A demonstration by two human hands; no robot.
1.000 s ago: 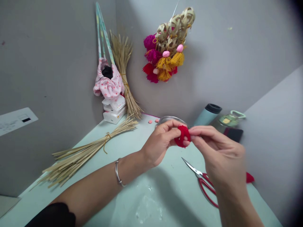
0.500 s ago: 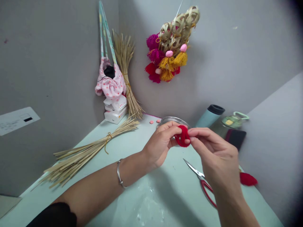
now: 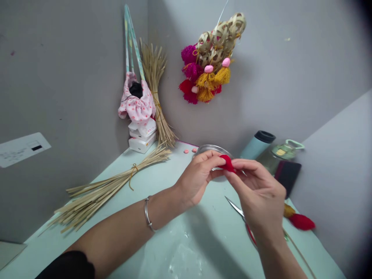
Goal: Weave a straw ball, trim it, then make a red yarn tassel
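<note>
A small bundle of red yarn (image 3: 227, 163) is pinched between my two hands above the middle of the table. My left hand (image 3: 196, 176) grips its left side with thumb and fingers. On the right side, the thumb and fingertips of my right hand (image 3: 255, 190) close on the same yarn. Part of the bundle is hidden by the fingers. Behind the hands stands a round metal bowl (image 3: 213, 147), partly covered by them. Scissors (image 3: 236, 206) with red handles lie under my right hand, which hides much of the handles.
Bundled dry straw strips (image 3: 107, 192) lie at left; another bundle (image 3: 157, 93) leans in the corner beside a hanging dotted bag (image 3: 139, 104) and tissue packs (image 3: 142, 142). Woven ornaments with tassels (image 3: 212, 58) hang behind. A tumbler (image 3: 257, 144), green bottle (image 3: 279, 153) and phone (image 3: 287, 176) stand right.
The red yarn, a rounded coil with strands showing before, now looks smaller and more covered by the fingers. My right hand has shifted slightly left, revealing yellow yarn beside the red at right.
</note>
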